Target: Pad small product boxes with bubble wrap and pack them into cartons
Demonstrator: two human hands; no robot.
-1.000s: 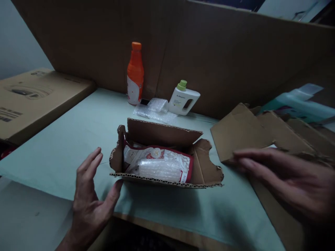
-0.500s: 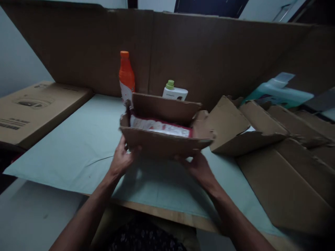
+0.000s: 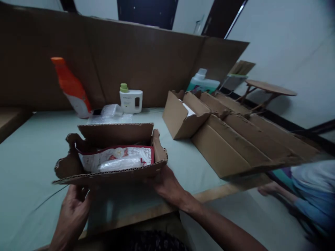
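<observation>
An open cardboard box (image 3: 125,176) is between my two hands, above the near part of the covered table. Inside it lies a red-and-white printed packet (image 3: 104,156), with a clear plastic bundle (image 3: 120,164) in front. My left hand (image 3: 74,205) grips the lower left of the box's near side, its fingertips partly hidden beneath. At the lower right corner, my right hand (image 3: 169,186) is closed on the box, fingers mostly under it. Beyond the box lies clear bubble wrap (image 3: 111,113).
An orange bottle (image 3: 72,87) and a white jug with a green cap (image 3: 131,100) stand at the back. Several open cardboard boxes (image 3: 222,150) line the right, a teal bottle (image 3: 202,83) behind them. Another person's hand (image 3: 268,188) shows at lower right.
My view has swung right, so the back items appear further left. The box sits lower and further left in view, tipped so more of its contents show. Both hands still hold it.
</observation>
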